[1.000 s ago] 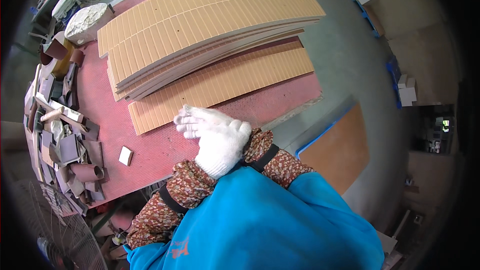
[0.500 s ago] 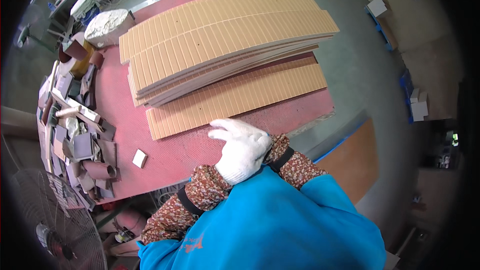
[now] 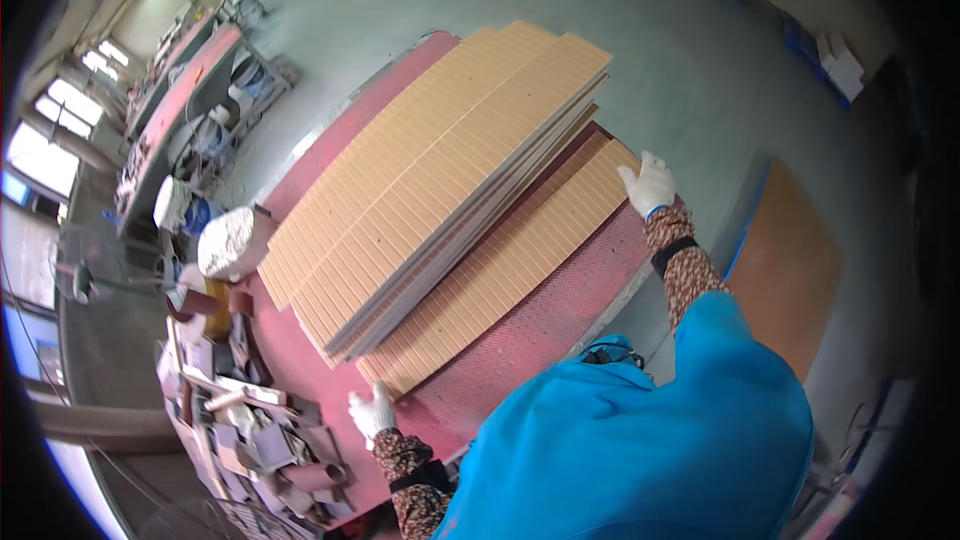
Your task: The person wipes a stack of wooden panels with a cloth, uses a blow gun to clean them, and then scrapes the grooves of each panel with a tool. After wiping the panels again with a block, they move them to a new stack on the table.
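Note:
A long tan grooved panel [image 3: 530,270] lies on the red table along the near side of a stack of similar panels [image 3: 440,150]. My left hand [image 3: 372,412], in a white glove, is at the panel's left end, its fingers against the corner. At the far right end my gloved right hand [image 3: 652,182] grips the panel, thumb over the near edge and the other fingers round the end. Some fingertips of both hands are hard to make out. The panel appears to lie flat.
The red textured table [image 3: 560,310] carries a heap of sanding pieces and scraps [image 3: 265,440] at its left. A white wrapped bundle [image 3: 235,243] sits by the stack's left end. A brown board [image 3: 790,260] stands on the floor at the right.
My hands, together in front of the panel before, have spread apart to its two ends. The view has turned, so the table now slants up to the right.

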Action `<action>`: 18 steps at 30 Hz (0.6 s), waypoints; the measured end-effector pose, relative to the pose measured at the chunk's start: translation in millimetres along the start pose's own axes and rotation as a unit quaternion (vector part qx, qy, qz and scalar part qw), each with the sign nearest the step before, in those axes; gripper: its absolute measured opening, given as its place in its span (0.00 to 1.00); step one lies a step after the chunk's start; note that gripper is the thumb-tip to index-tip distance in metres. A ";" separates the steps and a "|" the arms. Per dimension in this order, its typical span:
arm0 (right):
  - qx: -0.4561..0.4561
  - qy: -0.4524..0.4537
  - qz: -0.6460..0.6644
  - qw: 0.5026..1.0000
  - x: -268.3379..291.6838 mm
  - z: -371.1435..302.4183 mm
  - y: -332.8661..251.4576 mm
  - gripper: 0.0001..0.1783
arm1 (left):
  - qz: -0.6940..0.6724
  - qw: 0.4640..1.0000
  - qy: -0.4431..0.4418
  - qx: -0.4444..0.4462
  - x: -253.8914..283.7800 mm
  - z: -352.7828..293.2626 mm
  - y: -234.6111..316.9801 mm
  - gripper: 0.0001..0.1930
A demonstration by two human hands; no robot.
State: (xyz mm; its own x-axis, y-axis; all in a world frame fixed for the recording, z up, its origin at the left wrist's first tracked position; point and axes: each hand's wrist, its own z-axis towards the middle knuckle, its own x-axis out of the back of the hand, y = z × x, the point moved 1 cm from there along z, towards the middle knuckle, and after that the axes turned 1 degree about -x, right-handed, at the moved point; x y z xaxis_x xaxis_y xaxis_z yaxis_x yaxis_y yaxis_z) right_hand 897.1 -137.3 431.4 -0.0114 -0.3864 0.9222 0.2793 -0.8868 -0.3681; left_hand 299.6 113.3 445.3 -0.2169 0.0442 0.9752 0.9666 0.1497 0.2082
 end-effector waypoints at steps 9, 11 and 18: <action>-0.026 -0.143 -0.063 0.987 -11.1 32.2 18.7 0.35 | -0.222 0.958 -0.177 0.032 -41.2 24.4 -21.9 0.22; -0.026 -0.148 -0.043 0.988 -13.7 32.1 25.7 0.36 | -0.272 0.925 -0.254 0.083 -27.6 18.2 -19.4 0.18; -0.023 -0.125 0.111 0.986 -33.4 58.5 42.8 0.36 | -0.155 0.970 -0.176 0.067 -29.1 -9.5 -58.5 0.20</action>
State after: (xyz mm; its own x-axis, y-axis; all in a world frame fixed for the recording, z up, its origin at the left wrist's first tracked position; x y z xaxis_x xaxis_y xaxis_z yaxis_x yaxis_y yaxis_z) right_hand 965.6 -147.6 391.8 0.2842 -0.5021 0.8168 0.2050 -0.8004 -0.5633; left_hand 250.6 93.9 405.4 -0.5498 0.3074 0.7766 0.8263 0.3360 0.4520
